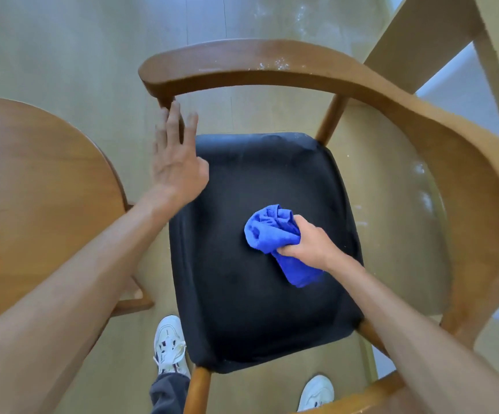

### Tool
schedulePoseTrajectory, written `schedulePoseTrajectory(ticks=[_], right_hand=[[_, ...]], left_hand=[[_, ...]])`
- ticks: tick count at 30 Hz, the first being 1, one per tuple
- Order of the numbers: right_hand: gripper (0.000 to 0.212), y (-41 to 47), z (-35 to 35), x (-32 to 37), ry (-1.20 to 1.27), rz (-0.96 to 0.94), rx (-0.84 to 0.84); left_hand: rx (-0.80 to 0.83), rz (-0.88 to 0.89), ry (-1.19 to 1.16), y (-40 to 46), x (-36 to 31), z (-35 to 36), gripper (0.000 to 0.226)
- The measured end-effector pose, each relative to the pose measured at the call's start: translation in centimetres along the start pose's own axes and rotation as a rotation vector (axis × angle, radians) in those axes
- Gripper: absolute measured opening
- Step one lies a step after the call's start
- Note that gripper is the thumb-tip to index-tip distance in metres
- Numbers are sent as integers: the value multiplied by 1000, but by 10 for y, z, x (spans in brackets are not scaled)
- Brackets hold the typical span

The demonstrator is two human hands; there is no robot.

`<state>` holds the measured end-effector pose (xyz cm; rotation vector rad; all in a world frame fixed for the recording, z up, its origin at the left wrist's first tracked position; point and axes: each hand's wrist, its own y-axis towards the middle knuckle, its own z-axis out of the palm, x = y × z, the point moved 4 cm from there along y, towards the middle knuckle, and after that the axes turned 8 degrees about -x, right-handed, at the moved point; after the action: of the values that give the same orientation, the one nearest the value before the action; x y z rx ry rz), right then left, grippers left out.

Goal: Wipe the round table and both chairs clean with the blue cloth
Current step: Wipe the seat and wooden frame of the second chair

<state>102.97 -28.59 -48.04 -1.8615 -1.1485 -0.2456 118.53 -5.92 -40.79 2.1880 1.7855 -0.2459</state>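
The right hand grips the bunched blue cloth on the chair's black seat (presumably to scrub it), while the left hand, fingers straight and empty, reaches toward the armrest post, likely for steadying.

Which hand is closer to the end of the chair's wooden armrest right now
Left. The left hand reaches up with fingers straight, just below the armrest end. The right hand is farther away, over the middle of the black seat, gripping the blue cloth.
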Motion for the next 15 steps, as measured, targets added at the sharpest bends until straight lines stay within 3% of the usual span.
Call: schedulePoseTrajectory(ticks=[2, 4, 9, 12, 15], right_hand=[[30, 1, 5, -1, 56, 50, 77], [28, -1, 14, -5, 37, 52, 34], [35, -15, 22, -8, 2, -26, -126], [41, -22, 19, -4, 4, -69, -140], [29, -25, 16, -5, 30, -67, -147]], left_hand=[[132, -15, -27, -42, -5, 18, 68], [256, -84, -42, -82, -7, 39, 56], [568, -525, -342, -140, -10, 76, 26], [595, -809, -557, -143, -21, 82, 47], [653, -930, -572, -136, -30, 84, 68]])
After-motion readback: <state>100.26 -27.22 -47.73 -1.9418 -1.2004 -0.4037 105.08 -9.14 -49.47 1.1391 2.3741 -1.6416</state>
